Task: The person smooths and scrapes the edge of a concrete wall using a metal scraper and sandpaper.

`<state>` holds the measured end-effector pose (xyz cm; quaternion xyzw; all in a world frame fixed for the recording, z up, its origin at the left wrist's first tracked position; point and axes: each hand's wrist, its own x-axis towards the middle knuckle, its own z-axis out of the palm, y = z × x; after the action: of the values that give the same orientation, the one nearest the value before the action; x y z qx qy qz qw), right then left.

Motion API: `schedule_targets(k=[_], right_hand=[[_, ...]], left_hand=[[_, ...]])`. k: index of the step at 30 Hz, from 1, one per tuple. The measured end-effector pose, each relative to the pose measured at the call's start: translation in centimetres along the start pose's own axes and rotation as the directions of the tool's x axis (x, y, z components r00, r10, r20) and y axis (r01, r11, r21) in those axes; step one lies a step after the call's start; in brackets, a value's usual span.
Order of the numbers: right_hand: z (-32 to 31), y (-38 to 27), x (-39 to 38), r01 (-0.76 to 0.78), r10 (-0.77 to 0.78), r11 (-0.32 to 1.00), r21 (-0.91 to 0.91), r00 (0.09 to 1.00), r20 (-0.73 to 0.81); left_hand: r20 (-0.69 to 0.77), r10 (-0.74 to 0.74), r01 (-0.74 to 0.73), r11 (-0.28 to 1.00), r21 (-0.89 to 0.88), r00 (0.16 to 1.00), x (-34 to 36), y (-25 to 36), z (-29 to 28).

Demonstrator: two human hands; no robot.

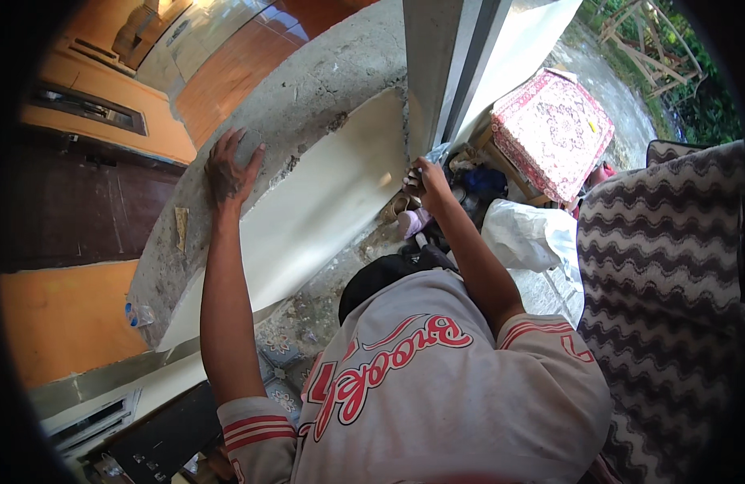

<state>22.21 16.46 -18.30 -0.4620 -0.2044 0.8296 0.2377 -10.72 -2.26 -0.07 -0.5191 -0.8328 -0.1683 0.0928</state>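
Note:
My left hand [233, 171] rests on the rough grey concrete top of a low wall [308, 89], its fingers spread and nothing in them. Beside the foot of a grey post [437, 64], my right hand [425, 179] is closed with its fingers curled. A bit of clear, bluish plastic [438, 152] shows just past its knuckles. What the fingers grip is hidden. Below that hand lie shoes, one of them pale purple [413, 222], against the wall's cream side [308, 210].
A table with a red and white patterned cover [554, 133] stands at the right, with a white sack [530, 234] before it. A striped brown and white blanket [663, 266] hangs at far right. A crumpled plastic wrapper [142, 315] lies at the ledge's near left end.

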Motion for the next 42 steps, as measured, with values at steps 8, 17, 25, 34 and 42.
schedule_targets(k=[8,17,25,34,42], right_hand=[[0.6,-0.5,-1.9,0.08,-0.091,0.991,-0.105,0.991,-0.098],[-0.8,-0.7,-0.6,0.273,-0.328,0.908,-0.319,0.935,-0.133],[-1.2,0.9,1.5,0.216,-0.427,0.758,-0.615,0.877,-0.219],[-3.2,2.6,3.7,0.224,-0.626,0.518,-0.825,0.757,-0.188],[-0.6,0.6,-0.9,0.327,-0.611,0.565,-0.757,0.783,-0.118]], left_hand=[[0.148,0.073,-0.096,0.983,0.159,0.986,-1.0,1.8,0.1],[0.147,0.042,-0.066,0.985,0.158,0.988,-0.7,3.1,-0.5],[0.133,0.003,-0.017,0.994,0.104,0.991,-0.5,3.0,-0.5],[0.146,0.012,-0.029,0.993,0.113,0.989,0.0,4.0,-0.7],[0.124,0.031,-0.05,0.986,0.159,0.992,-0.9,3.4,-0.6]])
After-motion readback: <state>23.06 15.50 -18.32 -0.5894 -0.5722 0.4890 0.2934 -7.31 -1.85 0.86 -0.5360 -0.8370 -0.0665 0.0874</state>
